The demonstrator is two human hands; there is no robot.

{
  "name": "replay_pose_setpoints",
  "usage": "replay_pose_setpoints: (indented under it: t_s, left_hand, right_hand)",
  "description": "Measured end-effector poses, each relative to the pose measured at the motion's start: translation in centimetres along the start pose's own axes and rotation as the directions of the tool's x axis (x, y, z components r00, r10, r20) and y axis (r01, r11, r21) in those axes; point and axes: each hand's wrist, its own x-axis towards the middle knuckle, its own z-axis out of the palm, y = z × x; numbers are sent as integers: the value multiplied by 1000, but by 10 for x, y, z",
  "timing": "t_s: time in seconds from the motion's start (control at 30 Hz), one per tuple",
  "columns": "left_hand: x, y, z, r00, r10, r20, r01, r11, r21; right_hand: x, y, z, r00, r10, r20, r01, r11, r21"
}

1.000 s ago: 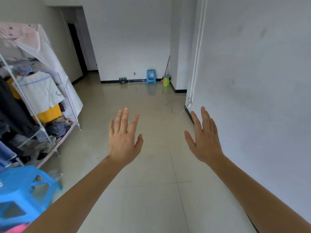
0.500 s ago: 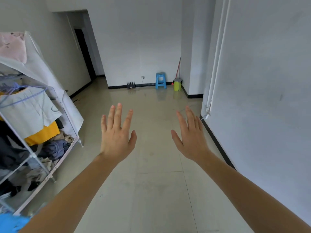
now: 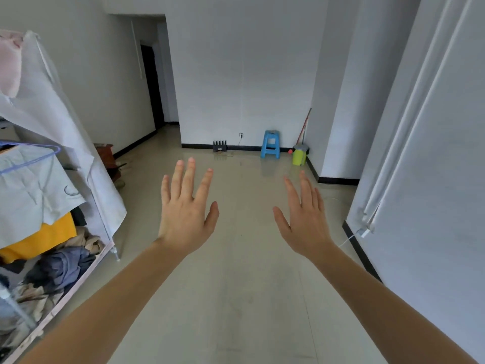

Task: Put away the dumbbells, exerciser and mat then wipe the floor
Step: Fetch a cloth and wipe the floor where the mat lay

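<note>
My left hand (image 3: 186, 214) and my right hand (image 3: 304, 222) are both stretched out in front of me over the pale tiled floor (image 3: 244, 285), backs up, fingers spread, holding nothing. A mop with a red handle (image 3: 304, 127) leans in the far right corner above a green bucket (image 3: 299, 155). A small black rack of dumbbell-like items (image 3: 220, 146) sits against the far wall's skirting. No mat or exerciser shows.
A covered clothes rack (image 3: 52, 206) full of garments lines the left side. A blue plastic stool (image 3: 270, 144) stands at the far wall. A dark doorway (image 3: 152, 85) opens at the back left. A white wall with cable conduit (image 3: 393, 153) runs along the right.
The view has advanced down the room and lifted; the near blue stool has left the frame. Both hands stay open, now closer together and centred.
</note>
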Motion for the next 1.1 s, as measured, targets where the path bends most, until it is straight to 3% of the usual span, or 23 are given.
replay_pose_setpoints:
  t_s: [0.37, 0.63, 0.77, 0.97, 1.1]
  left_hand:
    - [240, -48, 280, 989, 123, 87, -117, 991, -66]
    - [451, -75, 478, 981, 115, 156, -107, 993, -56]
    - [538, -121, 554, 989, 84, 120, -78, 995, -54]
    - [650, -218, 701, 998, 19, 56, -18, 1000, -23]
    - [746, -274, 797, 998, -13, 60, 16, 999, -49]
  right_hand:
    - [233, 146, 170, 992, 105, -67, -111, 990, -84]
    - [456, 273, 316, 983, 183, -7, -183, 979, -88]
    - [578, 298, 383, 981, 192, 9, -191, 981, -45]
    - [746, 328, 524, 999, 48, 14, -47, 996, -82]
    - [857, 354, 606, 997, 72, 21, -70, 994, -86]
